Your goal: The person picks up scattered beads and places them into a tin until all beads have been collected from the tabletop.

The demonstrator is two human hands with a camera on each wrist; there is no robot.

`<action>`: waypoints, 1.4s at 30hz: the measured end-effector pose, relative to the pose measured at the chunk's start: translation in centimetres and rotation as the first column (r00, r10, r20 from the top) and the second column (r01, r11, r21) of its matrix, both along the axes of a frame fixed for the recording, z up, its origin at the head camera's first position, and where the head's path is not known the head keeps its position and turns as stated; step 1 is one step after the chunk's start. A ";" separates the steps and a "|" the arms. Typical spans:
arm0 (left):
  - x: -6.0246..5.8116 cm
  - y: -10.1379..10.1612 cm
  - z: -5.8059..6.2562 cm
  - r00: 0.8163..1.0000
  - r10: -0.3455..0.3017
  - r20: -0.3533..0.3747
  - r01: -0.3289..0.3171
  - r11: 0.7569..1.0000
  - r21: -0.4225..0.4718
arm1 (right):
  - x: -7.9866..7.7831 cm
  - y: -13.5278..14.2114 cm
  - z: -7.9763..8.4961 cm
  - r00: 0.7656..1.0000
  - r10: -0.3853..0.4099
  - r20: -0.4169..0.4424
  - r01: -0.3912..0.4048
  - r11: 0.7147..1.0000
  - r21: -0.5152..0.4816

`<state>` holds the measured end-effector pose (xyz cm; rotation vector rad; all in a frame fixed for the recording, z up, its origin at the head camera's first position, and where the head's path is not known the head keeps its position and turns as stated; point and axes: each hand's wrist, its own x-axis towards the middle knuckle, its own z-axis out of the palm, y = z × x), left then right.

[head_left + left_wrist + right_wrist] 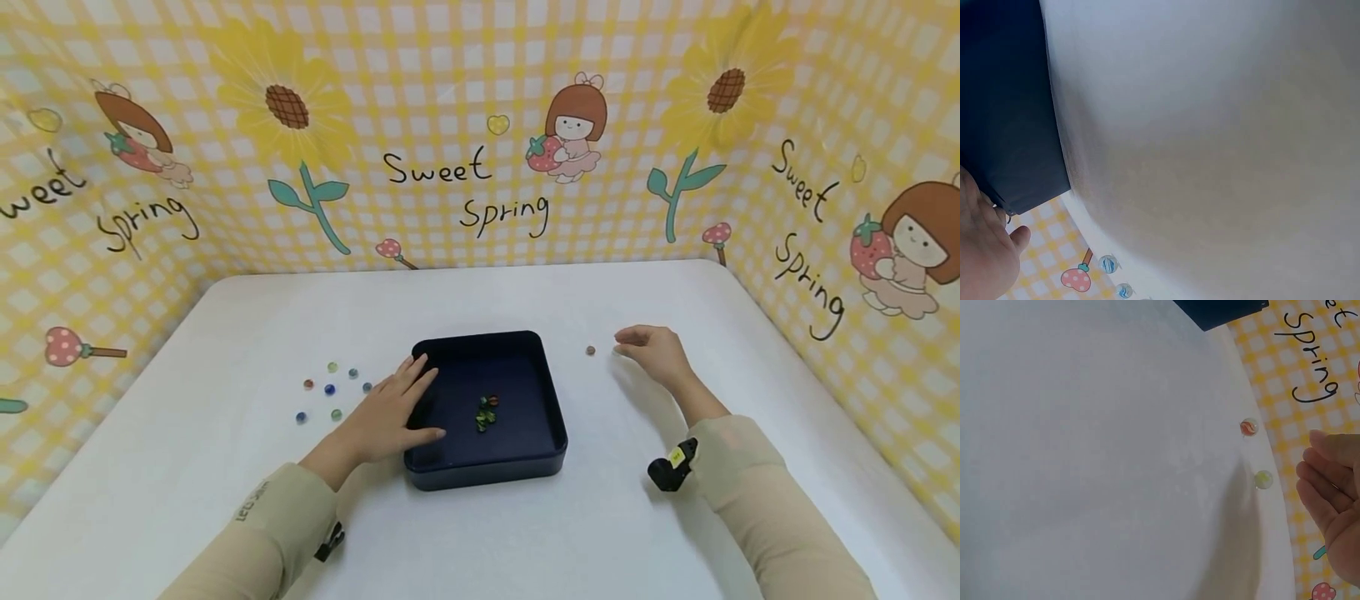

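My left hand point(390, 408) rests on the left rim of a dark blue square tray point(487, 479), fingers spread. In the left wrist view, the tray's outer wall point(1010, 106) stands beside that hand point(985, 256). Several small green and reddish glassy pieces point(487, 414) lie on the tray floor. Right of the tray, my right hand point(656, 354) hovers with loosely bent fingers and nothing visible in them. Just off its fingertips, two glass marbles sit on the table: a red-swirled marble point(1249, 427) and a yellowish marble point(1263, 480).
Several clear, blue, green and reddish marbles point(330, 389) are scattered on the white table point(615, 533) left of the tray. A yellow checked cloth point(465, 100) with printed flowers and figures walls the table at the back and both sides.
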<state>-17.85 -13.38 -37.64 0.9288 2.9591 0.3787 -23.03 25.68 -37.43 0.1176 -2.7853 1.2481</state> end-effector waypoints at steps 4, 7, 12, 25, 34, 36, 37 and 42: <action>0.0 0.0 -0.1 1.000 0.006 0.002 -0.006 1.000 -0.003 | -0.4 0.3 -0.5 0.999 -0.023 0.029 0.023 1.000 0.017; -0.1 0.0 -0.1 1.000 0.005 -0.002 -0.005 1.000 -0.004 | -0.7 0.5 -0.9 0.999 -0.034 0.042 0.033 0.999 0.033; -0.1 -0.1 -0.1 1.000 0.002 -0.003 -0.002 1.000 -0.015 | -1.1 0.6 -1.4 0.997 -0.045 0.063 0.040 0.996 0.075; 0.1 0.1 0.1 1.000 -0.002 -0.008 0.001 1.000 -0.017 | -1.8 0.3 -1.6 1.000 -0.004 0.014 0.001 0.974 0.227; 0.1 0.2 0.1 1.000 0.001 -0.006 -0.001 1.000 -0.014 | -2.1 0.1 -1.3 1.000 -0.008 -0.001 0.008 0.956 0.292; 0.1 0.2 0.1 1.000 0.002 -0.004 -0.002 1.000 -0.014 | -2.1 0.1 -1.3 1.000 -0.007 -0.007 0.009 0.956 0.293; 0.2 0.3 0.1 1.000 0.003 -0.003 -0.004 1.000 -0.015 | -2.1 0.1 -1.4 1.000 -0.007 -0.012 0.010 0.957 0.291; 0.3 0.3 0.2 1.000 0.009 0.002 -0.009 1.000 -0.017 | -1.8 0.1 -1.7 0.999 -0.012 -0.043 0.022 0.973 0.228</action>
